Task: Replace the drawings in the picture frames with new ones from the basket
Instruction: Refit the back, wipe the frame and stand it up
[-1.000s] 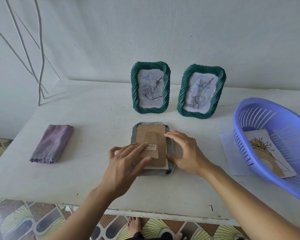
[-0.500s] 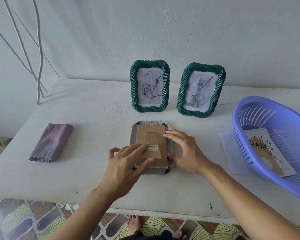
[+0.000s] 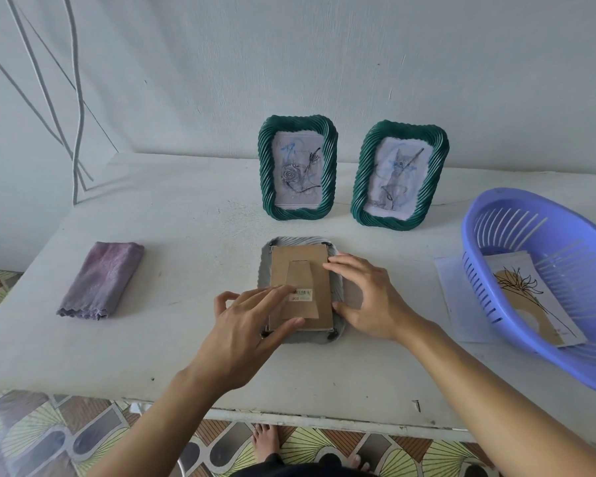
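A third picture frame (image 3: 339,287) lies face down at the middle of the white table (image 3: 193,242), its brown cardboard backing (image 3: 310,270) with a folded stand facing up. My left hand (image 3: 252,325) rests flat on the backing's lower left with straight fingers. My right hand (image 3: 369,301) touches the frame's right edge, fingers spread. Two green twisted frames stand behind: the rose drawing frame (image 3: 297,168) and the cat drawing frame (image 3: 399,176). A purple basket (image 3: 496,232) at the right holds a flower drawing (image 3: 527,294).
A folded purple cloth (image 3: 102,280) lies at the left of the table. A white sheet (image 3: 456,301) lies partly under the basket. The wall rises right behind the standing frames. The table's front edge is close to my body, with a tiled floor below.
Both hands stay on the face-down frame. The left fingers have shifted slightly on the backing, and the view has tilted a little.
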Motion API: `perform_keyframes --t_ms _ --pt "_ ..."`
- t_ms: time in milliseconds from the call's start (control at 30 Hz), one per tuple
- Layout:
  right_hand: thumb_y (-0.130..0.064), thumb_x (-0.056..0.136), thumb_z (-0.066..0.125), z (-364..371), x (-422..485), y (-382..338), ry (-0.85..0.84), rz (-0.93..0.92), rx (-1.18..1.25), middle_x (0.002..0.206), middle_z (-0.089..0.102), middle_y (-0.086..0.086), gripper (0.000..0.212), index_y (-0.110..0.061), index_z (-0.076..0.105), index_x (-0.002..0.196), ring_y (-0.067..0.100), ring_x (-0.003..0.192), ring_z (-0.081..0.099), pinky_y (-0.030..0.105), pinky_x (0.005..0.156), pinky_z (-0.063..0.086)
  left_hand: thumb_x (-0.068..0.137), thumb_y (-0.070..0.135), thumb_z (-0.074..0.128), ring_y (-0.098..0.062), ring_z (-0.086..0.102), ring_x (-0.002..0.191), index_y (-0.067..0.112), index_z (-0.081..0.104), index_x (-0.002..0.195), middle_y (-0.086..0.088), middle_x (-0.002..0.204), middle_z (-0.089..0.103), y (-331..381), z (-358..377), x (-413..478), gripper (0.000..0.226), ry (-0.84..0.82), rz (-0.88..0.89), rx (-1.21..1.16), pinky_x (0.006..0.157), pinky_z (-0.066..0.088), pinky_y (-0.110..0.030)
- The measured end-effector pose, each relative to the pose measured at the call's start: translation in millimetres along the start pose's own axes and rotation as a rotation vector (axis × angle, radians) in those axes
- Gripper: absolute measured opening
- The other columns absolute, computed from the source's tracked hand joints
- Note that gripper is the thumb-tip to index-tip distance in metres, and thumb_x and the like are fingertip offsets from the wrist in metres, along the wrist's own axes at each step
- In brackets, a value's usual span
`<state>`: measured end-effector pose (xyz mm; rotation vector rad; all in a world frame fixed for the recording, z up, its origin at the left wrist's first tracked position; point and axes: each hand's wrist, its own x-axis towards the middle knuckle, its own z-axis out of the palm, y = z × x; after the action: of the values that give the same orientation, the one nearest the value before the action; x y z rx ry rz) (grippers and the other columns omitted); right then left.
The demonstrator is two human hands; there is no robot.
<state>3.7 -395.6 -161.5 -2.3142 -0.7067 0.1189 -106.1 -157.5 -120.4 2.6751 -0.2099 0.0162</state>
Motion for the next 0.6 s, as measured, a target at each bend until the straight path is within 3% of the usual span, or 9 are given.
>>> perform_keyframes --t_ms 233,600 --pt "-0.041 0.072 0.071 -2.9 -1.5 -1.6 -0.023 -0.002 0.012 0.148 0.045 -0.012 0.074 -0.027 0.052 0.142 0.004 0.143 0.031 0.050 0.115 0.031 0.098 0.072 0.016 -0.002 0.045 0.122 0.044 0.036 0.138 0.017 0.137 0.054 0.9 -1.9 1.3 0.052 -0.009 -0.007 -0.065 0.103 0.024 -0.036" --pt "-0.052 0.069 0.067 -1.8 0.4 0.7 -0.007 -0.001 0.052 0.145 0.047 -0.016 0.070 -0.031 0.059 0.135 0.002 0.142 0.034 0.052 0.114 0.031 0.100 0.068 0.020 -0.004 0.038 0.133 0.039 0.038 0.143 0.015 0.143 0.050 -4.8 0.9 -1.5 0.056 -0.019 0.016 -0.055 0.105 0.026 -0.036"
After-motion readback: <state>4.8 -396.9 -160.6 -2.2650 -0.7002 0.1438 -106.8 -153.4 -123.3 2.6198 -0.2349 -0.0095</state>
